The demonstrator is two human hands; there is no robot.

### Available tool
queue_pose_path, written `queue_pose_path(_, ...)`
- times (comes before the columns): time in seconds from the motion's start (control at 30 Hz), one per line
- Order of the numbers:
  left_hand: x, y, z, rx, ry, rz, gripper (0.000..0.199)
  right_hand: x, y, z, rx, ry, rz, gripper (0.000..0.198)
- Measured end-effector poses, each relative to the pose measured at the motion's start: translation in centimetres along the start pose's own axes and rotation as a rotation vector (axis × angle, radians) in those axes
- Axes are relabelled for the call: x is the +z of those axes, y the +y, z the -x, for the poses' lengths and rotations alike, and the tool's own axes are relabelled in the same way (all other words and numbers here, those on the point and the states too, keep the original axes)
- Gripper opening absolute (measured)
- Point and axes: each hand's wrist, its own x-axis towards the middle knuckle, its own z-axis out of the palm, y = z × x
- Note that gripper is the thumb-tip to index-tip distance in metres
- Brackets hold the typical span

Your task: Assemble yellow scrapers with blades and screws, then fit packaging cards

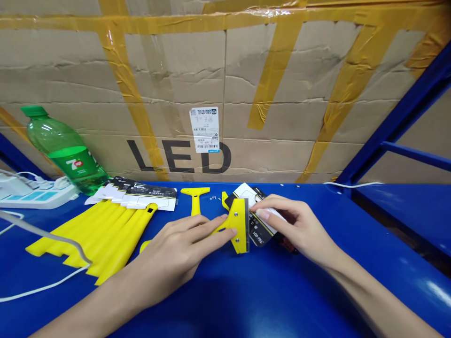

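Note:
A yellow scraper (238, 225) with two screws in its head is in my left hand (186, 244), whose fingers are closed around the handle. A clear strip runs along the head's right edge, over the blade. Beside that edge, my right hand (296, 220) has its thumb and index fingertip pinched together; what is between them is too small to make out. Below the right fingers lie black-and-white packaging cards (260, 231), partly covered by the hand. Another yellow scraper piece (195, 199) lies behind my left hand, its lower part hidden.
Several yellow scraper handles (116, 234) with cards lie fanned out at left. Behind them a green soda bottle (66, 150) leans against a large cardboard box (169, 84). A power strip (42, 195) and white cables are at far left. Small screws (214, 198) lie near the box.

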Motion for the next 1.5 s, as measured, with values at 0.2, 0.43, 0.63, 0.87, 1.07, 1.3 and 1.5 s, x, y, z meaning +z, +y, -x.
queue_pose_path(0.2,0.1,0.1,-0.7,0.031,0.0,0.021,0.07,0.8,-0.1,0.0,-0.043,-0.041,-0.078,0.014)
queue_pose_path(0.43,0.9,0.3,-0.7,-0.025,0.023,0.067,0.062,0.8,-0.2,0.1,-0.035,-0.096,-0.063,0.021)
queue_pose_path(0.63,1.6,0.2,-0.3,0.006,-0.022,0.064,0.069,0.8,-0.1,0.2,-0.036,-0.119,-0.038,0.025)
queue_pose_path(0.87,1.6,0.4,-0.4,0.02,-0.042,0.041,0.066,0.7,0.3,0.2,-0.022,-0.118,-0.061,0.021)
queue_pose_path(1.07,1.8,0.3,-0.3,0.026,-0.044,0.048,0.07,0.7,0.3,0.2,-0.012,-0.121,-0.077,0.02)
queue_pose_path(1.3,1.4,0.4,-1.1,0.029,-0.001,0.076,0.059,0.8,-0.1,0.0,0.105,-0.131,-0.177,0.021)
queue_pose_path(1.5,0.7,0.5,-1.8,0.118,0.103,0.046,0.04,1.1,-0.1,0.0,0.321,-0.111,-0.37,0.02)
